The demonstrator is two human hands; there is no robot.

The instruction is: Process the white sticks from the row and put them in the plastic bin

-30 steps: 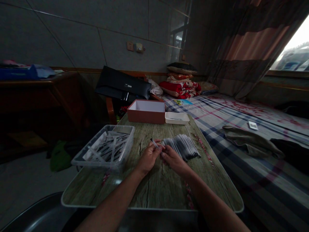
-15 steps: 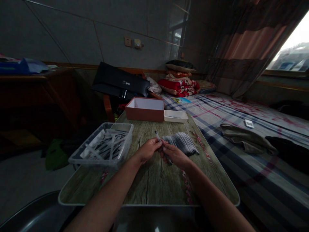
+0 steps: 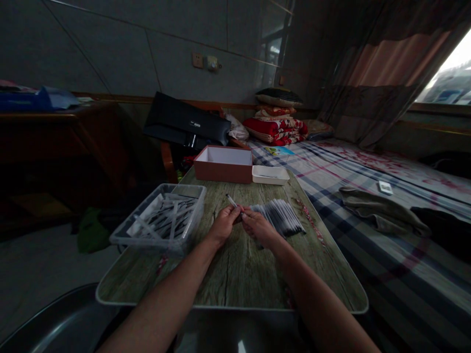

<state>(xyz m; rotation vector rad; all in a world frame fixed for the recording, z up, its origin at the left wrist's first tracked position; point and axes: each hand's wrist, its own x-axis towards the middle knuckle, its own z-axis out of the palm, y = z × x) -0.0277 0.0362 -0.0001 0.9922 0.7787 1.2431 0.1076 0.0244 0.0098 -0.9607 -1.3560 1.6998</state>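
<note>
Two hands, one pen [image 3: 233, 201], dark tip aimed away and to the left

Closest to me there's a dark basin [image 3: 55, 326] at the lower left, next to the bare front of the worktop [image 3: 228, 287].

Then the hands, about mid-worktop. Left hand [image 3: 223, 224] is pinching the pen between thumb and fingers, and the right hand [image 3: 258, 226] has its fingertips pressed together on the pen's near end, fingers curled. Pen's tilted, long axis running diagonally from far left down to near right. Can't tell how much is tucked under the fingers.

Off to the left is a clear tub [image 3: 147, 240] with more pens jumbled every which way. Just right of the hands, a row of pens [image 3: 282, 215] lies side by side, dark ends pointing near and right.

Further back: a red-brown box [image 3: 222, 172] with a white tray [image 3: 270, 181] right beside it, then a tilted black panel [image 3: 187, 120] behind the box.
</note>
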